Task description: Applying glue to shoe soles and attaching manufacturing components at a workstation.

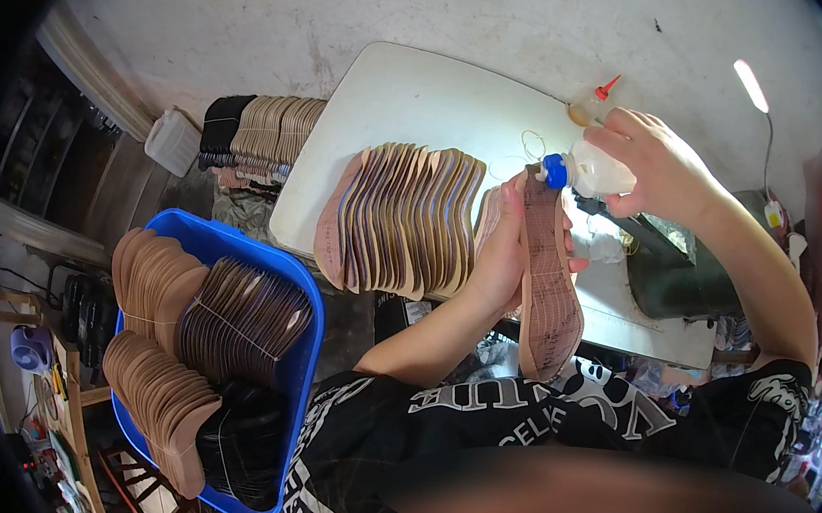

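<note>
Two bare hands show in the head view. The left hand (496, 269) has its fingers closed around the upper part of a brown insole (551, 308), held over the near edge of the bench (345, 114). The right hand (662, 161) has its fingers curled around a white bottle (598, 173), blue cap (554, 171) at the insole's top end. The insole looks light and bendy, best held by its sides; the bottle probably squeezes easily.

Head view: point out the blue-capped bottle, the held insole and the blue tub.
Blue-capped bottle (593, 171): head view, on its whitish body.
Held insole (553, 303): head view, on its broad lower part.
Blue tub (315, 346): head view, on its right-hand rim.
</note>
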`<state>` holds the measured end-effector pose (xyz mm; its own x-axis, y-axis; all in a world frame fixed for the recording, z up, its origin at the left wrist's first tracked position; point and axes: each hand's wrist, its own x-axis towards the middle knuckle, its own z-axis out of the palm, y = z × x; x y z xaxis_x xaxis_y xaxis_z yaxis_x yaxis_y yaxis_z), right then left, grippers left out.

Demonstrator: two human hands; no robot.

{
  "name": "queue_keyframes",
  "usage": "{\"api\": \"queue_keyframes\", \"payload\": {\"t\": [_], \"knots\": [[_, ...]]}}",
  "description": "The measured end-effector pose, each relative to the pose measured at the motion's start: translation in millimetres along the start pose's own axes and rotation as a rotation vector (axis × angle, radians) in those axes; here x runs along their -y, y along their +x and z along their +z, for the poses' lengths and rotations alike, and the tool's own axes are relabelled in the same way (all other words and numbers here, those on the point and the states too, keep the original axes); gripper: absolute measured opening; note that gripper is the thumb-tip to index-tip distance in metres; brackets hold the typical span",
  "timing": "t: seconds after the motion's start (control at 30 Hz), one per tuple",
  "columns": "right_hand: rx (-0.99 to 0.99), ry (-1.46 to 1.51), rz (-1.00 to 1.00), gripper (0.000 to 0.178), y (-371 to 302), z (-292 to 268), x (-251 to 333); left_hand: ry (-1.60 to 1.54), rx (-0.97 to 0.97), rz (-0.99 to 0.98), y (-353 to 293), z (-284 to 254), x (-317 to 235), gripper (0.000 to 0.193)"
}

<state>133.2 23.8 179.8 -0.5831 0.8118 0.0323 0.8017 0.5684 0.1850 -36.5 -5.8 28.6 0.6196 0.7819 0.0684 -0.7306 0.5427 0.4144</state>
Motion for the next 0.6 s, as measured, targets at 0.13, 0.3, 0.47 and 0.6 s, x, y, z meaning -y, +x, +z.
{"api": "queue_keyframes", "payload": {"t": [0.13, 0.3, 0.47, 0.6], "knots": [[0.057, 0.097, 0.105, 0.068, 0.9, -2.6, 4.8, -0.008, 0.003, 0.018, 0.9, -0.4, -0.7, 0.071], [0.102, 0.320, 0.239, 0.064, 1.6, -4.3, 12.3, -0.008, -0.018, 0.055, 1.0, 1.0, -6.4, 0.070], [0.046, 0.369, 0.258, 0.063, 10.1, 5.4, 13.1, 0.005, -0.052, 0.106, 2.3, 3.6, -11.8, 0.068], [-0.063, 0.442, 0.236, 0.063, 24.6, 13.8, 2.1, -0.082, -0.078, 0.103, 4.5, -3.0, -16.5, 0.069]]}}
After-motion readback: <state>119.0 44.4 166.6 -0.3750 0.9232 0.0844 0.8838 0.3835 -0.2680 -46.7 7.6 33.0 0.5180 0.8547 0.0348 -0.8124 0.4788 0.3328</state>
